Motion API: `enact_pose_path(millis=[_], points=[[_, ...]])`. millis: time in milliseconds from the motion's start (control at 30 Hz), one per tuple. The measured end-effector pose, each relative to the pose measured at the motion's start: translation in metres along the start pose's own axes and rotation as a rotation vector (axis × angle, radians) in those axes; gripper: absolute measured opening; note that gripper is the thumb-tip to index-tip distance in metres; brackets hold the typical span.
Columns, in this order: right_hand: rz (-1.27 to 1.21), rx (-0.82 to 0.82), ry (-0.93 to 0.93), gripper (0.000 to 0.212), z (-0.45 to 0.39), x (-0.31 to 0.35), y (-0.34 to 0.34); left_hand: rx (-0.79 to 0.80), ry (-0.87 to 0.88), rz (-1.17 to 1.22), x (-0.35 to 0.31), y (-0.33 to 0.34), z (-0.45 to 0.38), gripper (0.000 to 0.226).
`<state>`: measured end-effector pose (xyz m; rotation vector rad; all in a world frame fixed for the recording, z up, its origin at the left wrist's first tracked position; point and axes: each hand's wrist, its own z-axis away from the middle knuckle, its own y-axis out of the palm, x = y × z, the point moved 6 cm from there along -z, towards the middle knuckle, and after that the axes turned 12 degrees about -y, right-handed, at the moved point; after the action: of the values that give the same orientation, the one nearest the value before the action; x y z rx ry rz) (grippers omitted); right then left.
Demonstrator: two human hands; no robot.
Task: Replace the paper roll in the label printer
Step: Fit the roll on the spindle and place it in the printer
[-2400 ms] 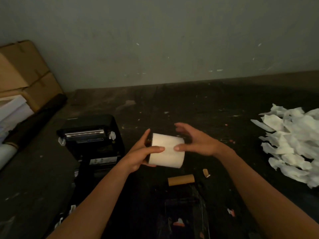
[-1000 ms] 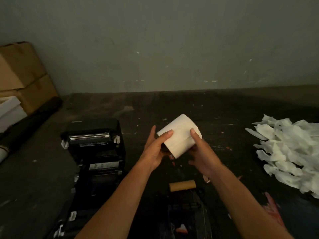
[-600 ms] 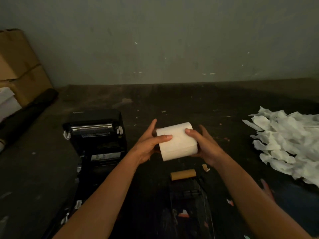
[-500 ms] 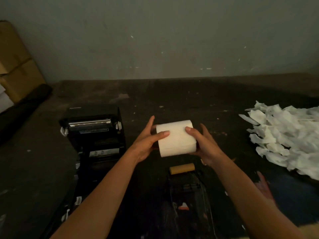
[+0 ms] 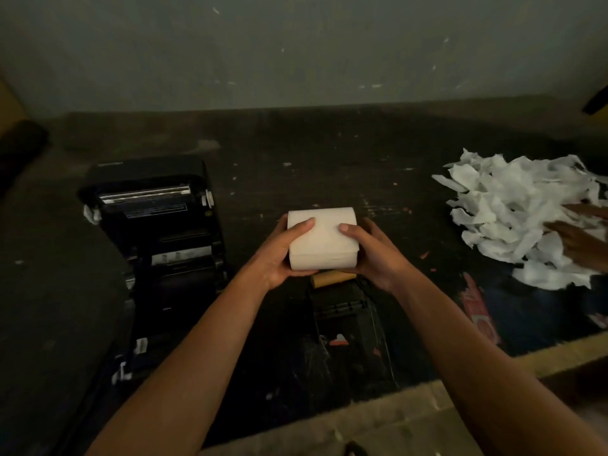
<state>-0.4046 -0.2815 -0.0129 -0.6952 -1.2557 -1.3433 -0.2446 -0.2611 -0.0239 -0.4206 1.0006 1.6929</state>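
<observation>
Head cam, only view I've got: left hand and right hand both grip a white cylindrical paper roll, held on its side above the dark scuffed work surface, w/ fingers curled round each end and thumbs pressed on the roll's upper face. Roll sits about mid-frame, off the surface, well right of the black label printer, which stands w/ its lid open, a silver bar showing across the top of the opening. Just below the roll, partly hidden by my hands, a bare brown cardboard core lies on the surface, touching the far end of a flat black part; can't tell what that part is, too dark. At right, a heap of torn white paper scraps, w/ another person's hand resting on its right side. Red printed wrapper lies near the heap's lower edge. Grey wall behind.
</observation>
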Motion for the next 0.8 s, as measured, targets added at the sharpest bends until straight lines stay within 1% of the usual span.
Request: enact_pose_path(millis=[67, 133, 200, 233, 267, 300, 333, 367, 400, 467, 500, 533, 567, 633, 700, 733, 800], points=[[0.046, 0.027, -0.006, 0.139, -0.002, 0.000, 0.000, -0.040, 0.023, 0.001, 0.000, -0.002, 0.000, 0.072], [0.087, 0.084, -0.008, 0.129, -0.005, -0.001, -0.001, -0.063, 0.054, 0.021, 0.002, -0.006, 0.002, 0.065], [0.182, 0.105, -0.055, 0.113, -0.007, 0.002, -0.010, -0.081, 0.091, 0.042, 0.004, -0.012, 0.006, 0.063], [0.300, 0.087, -0.124, 0.101, -0.009, 0.005, -0.020, -0.095, 0.111, 0.043, 0.004, -0.016, 0.009, 0.065], [0.493, 0.066, -0.227, 0.086, -0.012, 0.009, -0.032, -0.116, 0.133, 0.040, 0.005, -0.021, 0.012, 0.068], [0.758, 0.063, -0.361, 0.070, -0.016, 0.014, -0.042, -0.145, 0.154, 0.036, 0.005, -0.027, 0.016, 0.072], [1.033, 0.125, -0.480, 0.059, -0.019, 0.013, -0.045, -0.172, 0.172, 0.035, 0.005, -0.033, 0.020, 0.075], [1.253, 0.267, -0.556, 0.054, -0.021, 0.006, -0.040, -0.191, 0.190, 0.034, 0.006, -0.039, 0.024, 0.076], [1.395, 0.459, -0.581, 0.054, -0.022, -0.008, -0.031, -0.203, 0.209, 0.035, 0.006, -0.044, 0.029, 0.075], [1.524, 0.827, -0.564, 0.058, -0.021, -0.042, -0.007, -0.224, 0.245, 0.039, 0.008, -0.052, 0.037, 0.072], [1.570, 0.959, -0.574, 0.061, -0.021, -0.055, 0.005, -0.237, 0.262, 0.040, 0.008, -0.055, 0.041, 0.071], [1.624, 1.056, -0.590, 0.065, -0.022, -0.067, 0.016, -0.248, 0.276, 0.044, 0.009, -0.057, 0.045, 0.073], [1.676, 1.137, -0.602, 0.069, -0.024, -0.078, 0.024, -0.256, 0.282, 0.055, 0.011, -0.059, 0.048, 0.079], [1.748, 1.280, -0.616, 0.075, -0.025, -0.093, 0.037, -0.282, 0.273, 0.109, 0.016, -0.067, 0.056, 0.101], [1.778, 1.374, -0.622, 0.076, -0.026, -0.102, 0.045, -0.302, 0.281, 0.139, 0.021, -0.073, 0.063, 0.116], [1.784, 1.403, -0.629, 0.075, -0.026, -0.105, 0.049, -0.300, 0.291, 0.128, 0.022, -0.075, 0.067, 0.117], [1.800, 1.432, -0.631, 0.071, -0.029, -0.107, 0.055, -0.295, 0.314, 0.093, 0.024, -0.075, 0.071, 0.113]])
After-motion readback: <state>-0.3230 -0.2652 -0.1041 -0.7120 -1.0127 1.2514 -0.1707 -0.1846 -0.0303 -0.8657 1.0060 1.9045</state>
